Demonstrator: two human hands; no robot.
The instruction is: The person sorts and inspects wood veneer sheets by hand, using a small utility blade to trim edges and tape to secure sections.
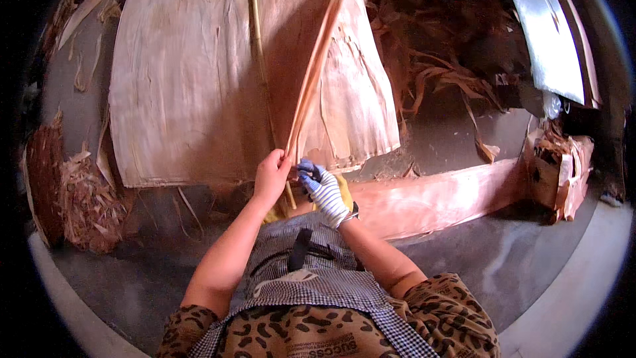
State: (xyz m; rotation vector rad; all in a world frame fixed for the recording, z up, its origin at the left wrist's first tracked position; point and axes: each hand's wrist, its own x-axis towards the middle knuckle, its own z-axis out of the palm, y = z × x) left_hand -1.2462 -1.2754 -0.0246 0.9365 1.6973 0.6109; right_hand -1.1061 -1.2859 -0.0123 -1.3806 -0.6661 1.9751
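A stack of large, thin wood veneer sheets (179, 79) lies in front of me, pale pinkish-brown. The top sheet's right part is lifted into a long ridge or fold (315, 73) that narrows toward me. My left hand (271, 176), bare, pinches the near end of that fold. Just to its right is my right hand (324, 192), in a white glove with blue stripes and blue fingertips. Its fingers are curled together at the veneer's near edge; what is between them is hidden. A thin yellowish stick (257, 33) runs lengthwise over the sheet, its near end by my left hand.
A long veneer strip (430, 202) lies low at the right, ending by a bundle of veneer scraps (563, 166). Torn brown shreds (450, 76) cover the far right. A shiny metal sheet (546, 33) stands at the right edge. More scraps (93, 205) are heaped at the left.
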